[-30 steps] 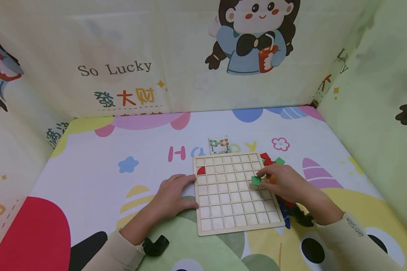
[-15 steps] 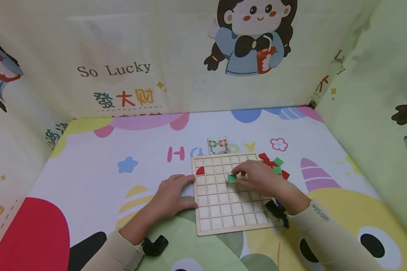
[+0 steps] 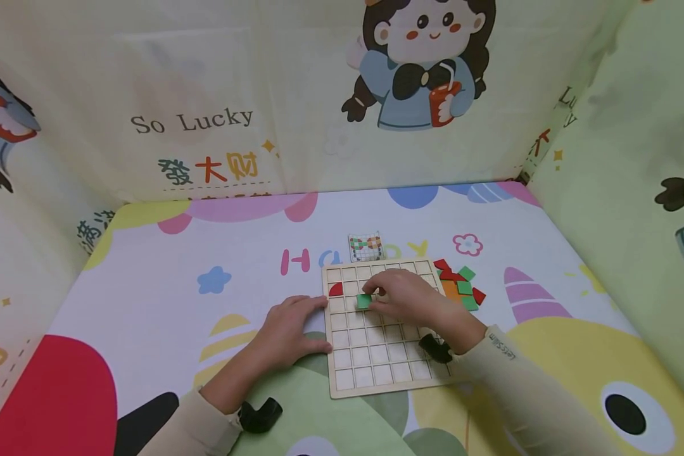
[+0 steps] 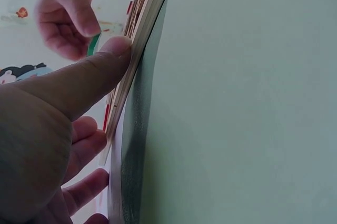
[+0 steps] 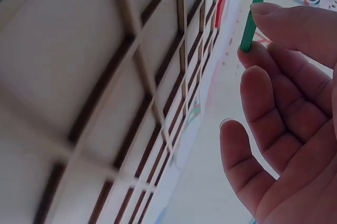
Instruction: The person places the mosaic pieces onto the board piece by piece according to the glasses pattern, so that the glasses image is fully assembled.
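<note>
My right hand point(image 3: 405, 296) pinches a thin green square tile point(image 3: 363, 301) between thumb and fingertips, over the left part of a wooden grid board point(image 3: 370, 391). In the right wrist view the green tile point(image 5: 253, 19) shows edge-on, apart from the board's raised ribs. A red quarter-round tile point(image 3: 335, 289) lies in a cell near the board's upper left. My left hand point(image 3: 287, 330) rests at the board's left edge, with thumb and fingers spread. The left wrist view shows the thumb point(image 4: 89, 79) touching the board's side.
Loose red, green and orange tiles point(image 3: 464, 288) lie in a pile along the board's right side, partly behind the right forearm. A small pattern card point(image 3: 367, 247) stands just beyond the board's far edge. Printed cloth walls point(image 3: 296, 95) enclose the table at the back and both sides.
My right hand has carried the green tile leftward from the board's right side to its left part, uncovering more of the tile pile. The left hand has stayed at the edge.
</note>
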### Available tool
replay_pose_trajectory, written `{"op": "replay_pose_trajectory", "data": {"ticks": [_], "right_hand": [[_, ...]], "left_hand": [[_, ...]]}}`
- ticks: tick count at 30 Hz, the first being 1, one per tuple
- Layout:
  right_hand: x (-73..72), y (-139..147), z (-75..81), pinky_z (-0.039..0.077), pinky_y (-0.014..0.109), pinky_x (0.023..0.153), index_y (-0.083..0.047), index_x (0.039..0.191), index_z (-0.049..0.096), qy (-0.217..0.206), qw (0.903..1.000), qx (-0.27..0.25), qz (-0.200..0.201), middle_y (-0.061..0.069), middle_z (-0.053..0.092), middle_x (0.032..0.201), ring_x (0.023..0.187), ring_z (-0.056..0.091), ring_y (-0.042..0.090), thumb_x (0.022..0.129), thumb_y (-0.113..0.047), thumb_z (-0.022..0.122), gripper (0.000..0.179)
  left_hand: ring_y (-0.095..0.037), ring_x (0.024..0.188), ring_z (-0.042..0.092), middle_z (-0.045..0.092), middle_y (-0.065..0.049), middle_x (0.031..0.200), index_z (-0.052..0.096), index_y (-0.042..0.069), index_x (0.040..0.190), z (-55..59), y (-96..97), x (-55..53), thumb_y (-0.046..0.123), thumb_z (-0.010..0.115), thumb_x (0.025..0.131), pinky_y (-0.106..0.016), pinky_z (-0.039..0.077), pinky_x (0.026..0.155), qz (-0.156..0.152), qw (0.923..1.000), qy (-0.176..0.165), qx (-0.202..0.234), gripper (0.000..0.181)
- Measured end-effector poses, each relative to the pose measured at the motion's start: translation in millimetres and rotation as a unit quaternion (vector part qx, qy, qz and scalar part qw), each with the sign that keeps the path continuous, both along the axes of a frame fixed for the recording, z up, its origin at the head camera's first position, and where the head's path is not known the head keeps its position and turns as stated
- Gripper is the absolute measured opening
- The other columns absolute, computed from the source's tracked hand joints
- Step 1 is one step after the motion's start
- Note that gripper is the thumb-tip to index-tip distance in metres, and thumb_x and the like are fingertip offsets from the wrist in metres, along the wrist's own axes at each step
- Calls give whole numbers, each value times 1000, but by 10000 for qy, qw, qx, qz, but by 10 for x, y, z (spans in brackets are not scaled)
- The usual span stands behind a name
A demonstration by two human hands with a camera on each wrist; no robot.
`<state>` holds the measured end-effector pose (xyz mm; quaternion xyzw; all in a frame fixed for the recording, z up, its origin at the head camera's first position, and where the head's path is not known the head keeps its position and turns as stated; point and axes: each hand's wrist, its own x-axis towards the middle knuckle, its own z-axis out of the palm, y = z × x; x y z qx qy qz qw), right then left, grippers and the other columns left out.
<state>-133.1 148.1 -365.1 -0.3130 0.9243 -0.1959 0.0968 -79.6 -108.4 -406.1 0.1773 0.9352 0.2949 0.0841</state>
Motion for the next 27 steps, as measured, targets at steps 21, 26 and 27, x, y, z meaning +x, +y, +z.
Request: {"op": "replay_pose_trajectory", "data": {"ticks": [21, 26, 27], "right_hand": [[-45, -404, -51, 51, 37, 85, -13, 111, 74, -47, 9993, 369, 26, -3, 71, 102, 99, 63, 18, 91, -23, 75, 22], [-45, -445, -53, 51, 36, 85, -13, 109, 73, -37, 9991, 408, 87, -4, 70, 100, 94, 63, 16, 92, -25, 75, 21], [-45, -452, -52, 51, 36, 85, -13, 109, 73, -32, 9990, 425, 100, -4, 70, 100, 94, 63, 16, 92, -25, 74, 21]], "left_hand": [[-29, 130, 47, 59, -4, 134, 58, 11, 140, -15, -14, 12, 37, 89, 75, -55, 35, 104, -57, 9999, 118, 69, 76], [-29, 130, 46, 59, -3, 135, 58, 11, 140, -13, -17, 7, 38, 89, 75, -55, 35, 104, -42, 9999, 117, 72, 77], [-29, 130, 46, 59, -3, 135, 59, 11, 139, -11, -18, 6, 38, 89, 74, -55, 35, 104, -40, 9999, 126, 69, 77]]}}
